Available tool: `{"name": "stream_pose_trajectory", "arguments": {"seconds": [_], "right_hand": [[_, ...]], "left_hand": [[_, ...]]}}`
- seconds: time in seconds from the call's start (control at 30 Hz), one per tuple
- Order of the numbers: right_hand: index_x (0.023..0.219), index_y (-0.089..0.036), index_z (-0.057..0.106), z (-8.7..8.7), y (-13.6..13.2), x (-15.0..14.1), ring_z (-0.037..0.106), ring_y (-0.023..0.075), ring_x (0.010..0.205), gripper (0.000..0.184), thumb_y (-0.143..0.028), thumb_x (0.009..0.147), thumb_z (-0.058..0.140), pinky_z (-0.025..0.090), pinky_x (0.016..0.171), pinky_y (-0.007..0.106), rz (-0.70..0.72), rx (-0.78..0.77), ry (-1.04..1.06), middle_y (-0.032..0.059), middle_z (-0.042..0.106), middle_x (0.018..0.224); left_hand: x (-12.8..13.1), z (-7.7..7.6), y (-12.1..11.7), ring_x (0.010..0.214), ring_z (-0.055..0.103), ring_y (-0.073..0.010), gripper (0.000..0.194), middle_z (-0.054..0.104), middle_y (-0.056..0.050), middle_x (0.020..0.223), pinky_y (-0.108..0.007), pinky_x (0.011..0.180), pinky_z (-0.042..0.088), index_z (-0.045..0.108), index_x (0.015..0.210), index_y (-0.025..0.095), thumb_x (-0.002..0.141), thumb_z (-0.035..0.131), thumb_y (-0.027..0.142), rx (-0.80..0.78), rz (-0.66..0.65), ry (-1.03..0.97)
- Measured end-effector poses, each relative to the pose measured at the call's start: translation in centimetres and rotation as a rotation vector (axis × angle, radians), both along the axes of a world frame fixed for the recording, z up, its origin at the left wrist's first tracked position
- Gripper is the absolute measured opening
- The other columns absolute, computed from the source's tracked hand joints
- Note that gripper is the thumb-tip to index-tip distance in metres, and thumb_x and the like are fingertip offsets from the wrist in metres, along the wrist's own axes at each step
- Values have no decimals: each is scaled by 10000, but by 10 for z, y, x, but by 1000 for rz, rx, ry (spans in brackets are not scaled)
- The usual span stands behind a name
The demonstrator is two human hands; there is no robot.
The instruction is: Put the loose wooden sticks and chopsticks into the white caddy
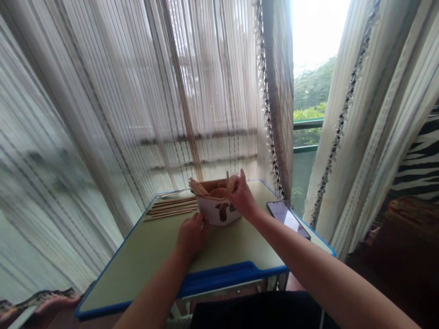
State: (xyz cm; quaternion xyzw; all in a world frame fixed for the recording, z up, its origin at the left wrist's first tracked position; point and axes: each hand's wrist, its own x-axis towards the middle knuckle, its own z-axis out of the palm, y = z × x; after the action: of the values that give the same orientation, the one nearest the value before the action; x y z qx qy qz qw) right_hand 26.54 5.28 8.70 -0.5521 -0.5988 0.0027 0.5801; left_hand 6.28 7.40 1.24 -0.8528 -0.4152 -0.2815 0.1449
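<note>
A white chopstick holder (219,211) with a brown interior and cut-out shapes in its front stands upright on the small table. Bundled chopsticks (196,186) lean out of its left end. At its right end, my right hand (242,195) is closed round several light wooden chopsticks (232,183), whose lower ends are hidden. My left hand (192,232) rests on the tabletop with curled fingers against the holder's lower left corner. More chopsticks (171,209) lie in a loose row on the table, left of the holder.
The table (151,256) has a raised blue edge. A phone (288,219) lies at its right side. Thin metal-looking sticks (173,193) lie at the back left. Sheer curtains (137,91) hang close behind the table, parted at a window on the right.
</note>
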Motion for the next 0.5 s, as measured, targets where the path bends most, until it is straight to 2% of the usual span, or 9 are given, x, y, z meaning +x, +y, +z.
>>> {"name": "stream_pose_trajectory", "arguments": {"seconds": [0.1,0.2,0.27,0.4,0.5], "right_hand": [[1329,-159,318,9,5,1,552,243,943,702,-413,737,596,424,821,390,-12,-50,-72,119,601,998],[1230,-175,432,21,6,-1,562,220,883,505,-380,783,546,421,784,357,-27,-86,-187,94,617,918],[1183,-179,465,24,9,-6,563,216,871,462,-395,783,549,415,769,343,-45,-97,-236,92,619,911],[1174,-157,454,24,19,-17,579,223,838,554,-438,723,615,410,702,313,-57,-161,-268,91,627,864],[1062,-175,518,24,27,-21,582,217,787,417,-413,732,610,395,661,299,-77,-203,-326,77,631,815]], "left_hand": [[1,0,0,709,564,-177,234,598,-55,810,-293,664,407,513,826,185,904,326,303,-1,5,11],[1,1,-1,708,563,-174,245,599,-60,828,-297,666,410,519,828,183,906,313,289,3,-9,28],[1,2,-2,704,562,-172,248,598,-62,831,-299,664,411,522,837,182,907,307,284,5,-13,26],[1,2,-2,701,558,-172,239,595,-64,829,-299,664,412,524,835,183,903,315,278,7,-17,15],[0,2,-2,709,559,-172,239,592,-65,827,-294,665,414,524,823,184,901,318,275,4,-14,10]]}}
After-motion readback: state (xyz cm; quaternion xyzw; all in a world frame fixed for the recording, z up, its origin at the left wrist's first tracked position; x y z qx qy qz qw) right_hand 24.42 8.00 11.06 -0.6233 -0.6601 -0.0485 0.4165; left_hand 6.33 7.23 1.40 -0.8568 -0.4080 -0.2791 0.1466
